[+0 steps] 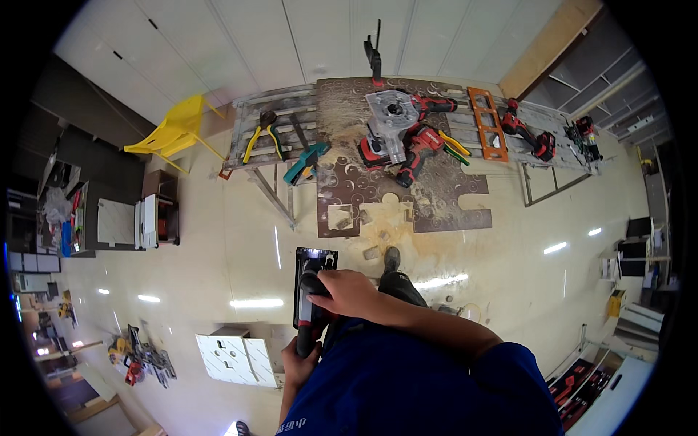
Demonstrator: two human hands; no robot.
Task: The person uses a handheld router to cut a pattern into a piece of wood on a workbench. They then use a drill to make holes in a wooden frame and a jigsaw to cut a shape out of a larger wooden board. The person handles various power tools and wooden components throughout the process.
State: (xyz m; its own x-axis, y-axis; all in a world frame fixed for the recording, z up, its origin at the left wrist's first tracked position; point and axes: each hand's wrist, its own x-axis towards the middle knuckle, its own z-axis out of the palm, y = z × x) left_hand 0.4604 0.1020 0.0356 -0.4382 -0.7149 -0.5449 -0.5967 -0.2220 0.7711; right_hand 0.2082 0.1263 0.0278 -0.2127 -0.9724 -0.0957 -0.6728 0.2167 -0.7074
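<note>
I hold a black-and-red power tool (306,314) with a flat, rectangular black base plate in front of my body, apart from the workbench. My right hand (347,294) wraps over its upper front part. My left hand (298,363) grips its rear end, lower in the picture. Ahead stands a slatted bench with a dark brown board (338,185) on it, cut with notches along the near edge and covered in dust. On the board lie a red-and-black tool with a clear plastic base (392,120) and another red-and-black power tool (423,149).
Pliers (263,138) and a teal clamp-like tool (307,163) lie at the bench's left. An orange level (488,125) and a red drill (527,132) are on its right. A yellow chair (174,131) stands left. Offcuts (372,253) lie on the floor near my shoe (392,258).
</note>
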